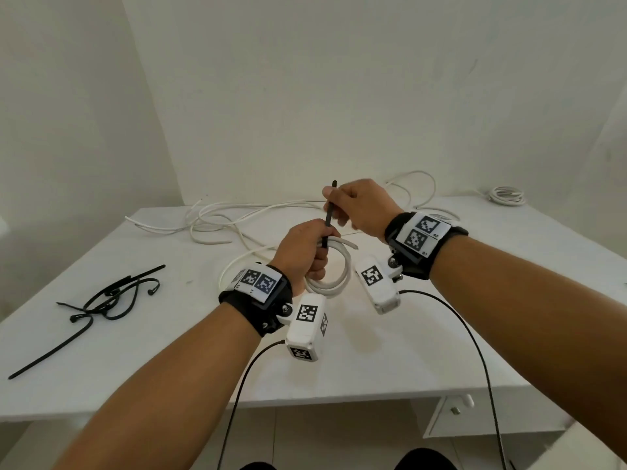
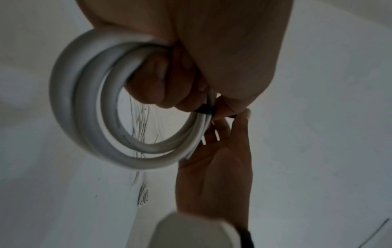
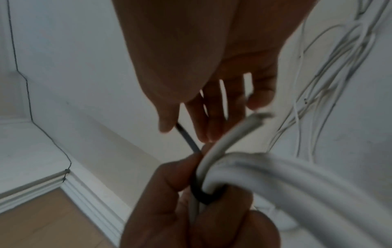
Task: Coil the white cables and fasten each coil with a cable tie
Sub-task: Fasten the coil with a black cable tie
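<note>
My left hand (image 1: 307,252) grips a small coil of white cable (image 1: 334,278) above the middle of the table; the coil hangs below the fist (image 2: 89,107). A black cable tie (image 1: 329,217) is looped round the coil's strands at my left fingers (image 3: 203,196). Its free tail stands up, and my right hand (image 1: 344,205) pinches it between thumb and fingers (image 3: 186,139). One cut cable end (image 3: 257,118) sticks out beside the tie. My left fingers hide the tie's head.
Loose white cables (image 1: 230,220) sprawl across the back of the white table (image 1: 390,361). A tied coil (image 1: 507,195) lies at the far right corner. Several spare black cable ties (image 1: 108,300) lie at the left. A drawer (image 1: 454,413) sits under the table's front right.
</note>
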A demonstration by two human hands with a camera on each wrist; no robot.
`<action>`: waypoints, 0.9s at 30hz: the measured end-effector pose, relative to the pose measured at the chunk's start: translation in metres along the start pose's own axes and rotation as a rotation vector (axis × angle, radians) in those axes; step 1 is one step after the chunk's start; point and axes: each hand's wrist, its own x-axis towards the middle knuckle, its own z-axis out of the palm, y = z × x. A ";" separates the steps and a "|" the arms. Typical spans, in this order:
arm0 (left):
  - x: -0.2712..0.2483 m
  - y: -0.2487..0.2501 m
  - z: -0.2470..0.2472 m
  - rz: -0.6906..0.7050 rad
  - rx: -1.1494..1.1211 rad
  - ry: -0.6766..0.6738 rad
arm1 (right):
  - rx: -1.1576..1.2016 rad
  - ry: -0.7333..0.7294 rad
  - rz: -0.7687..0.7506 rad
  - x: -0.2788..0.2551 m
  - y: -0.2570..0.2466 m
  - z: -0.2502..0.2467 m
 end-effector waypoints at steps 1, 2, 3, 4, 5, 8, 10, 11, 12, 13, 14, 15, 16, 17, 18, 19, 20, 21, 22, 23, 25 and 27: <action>0.003 -0.001 0.000 -0.020 -0.025 0.004 | 0.046 -0.085 0.053 -0.004 0.003 -0.002; 0.006 -0.002 -0.001 -0.037 -0.055 0.011 | 0.097 -0.161 0.105 -0.008 0.008 -0.004; 0.010 -0.002 -0.002 -0.047 -0.078 0.022 | 0.152 -0.221 0.138 -0.013 0.015 -0.004; 0.014 -0.002 -0.002 -0.053 -0.088 0.032 | 0.207 -0.258 0.148 -0.018 0.022 -0.004; 0.018 -0.002 -0.002 -0.057 -0.089 0.042 | 0.258 -0.267 0.142 -0.023 0.029 -0.004; 0.028 0.000 0.006 -0.089 -0.101 0.060 | 0.404 -0.151 0.100 -0.035 0.045 -0.003; 0.035 0.002 0.015 -0.114 -0.099 0.067 | 0.458 -0.096 0.094 -0.039 0.053 -0.005; 0.039 0.002 0.021 -0.125 -0.100 0.065 | 0.455 -0.084 0.093 -0.041 0.057 -0.007; 0.044 0.001 0.026 -0.138 -0.107 0.060 | 0.428 -0.068 0.088 -0.043 0.061 -0.009; 0.050 0.000 0.032 -0.152 -0.115 0.051 | 0.385 -0.042 0.080 -0.044 0.064 -0.012; 0.056 -0.001 0.037 -0.167 -0.126 0.034 | 0.350 -0.012 0.074 -0.046 0.068 -0.015; 0.062 -0.004 0.042 -0.183 -0.140 0.012 | 0.330 0.019 0.077 -0.047 0.072 -0.019; 0.069 -0.006 0.047 -0.200 -0.156 -0.011 | 0.326 0.041 0.085 -0.048 0.075 -0.023; 0.075 -0.009 0.053 -0.220 -0.174 -0.037 | 0.337 0.049 0.100 -0.050 0.079 -0.029; 0.081 -0.012 0.059 -0.236 -0.188 -0.060 | 0.367 0.040 0.124 -0.050 0.084 -0.035; 0.087 -0.014 0.065 -0.252 -0.195 -0.081 | 0.419 0.016 0.158 -0.051 0.089 -0.043; 0.092 -0.016 0.073 -0.268 -0.196 -0.100 | 0.486 -0.012 0.197 -0.053 0.095 -0.051; 0.097 -0.018 0.081 -0.283 -0.191 -0.120 | 0.551 -0.037 0.234 -0.054 0.101 -0.059; 0.102 -0.021 0.089 -0.290 -0.177 -0.137 | 0.605 -0.050 0.263 -0.055 0.107 -0.067; 0.107 -0.023 0.100 -0.292 -0.154 -0.157 | 0.637 -0.050 0.283 -0.056 0.113 -0.076; 0.114 -0.026 0.121 -0.270 -0.065 -0.184 | 0.666 -0.016 0.321 -0.058 0.126 -0.096; 0.119 -0.030 0.141 -0.195 0.131 -0.172 | 0.672 0.062 0.361 -0.056 0.141 -0.120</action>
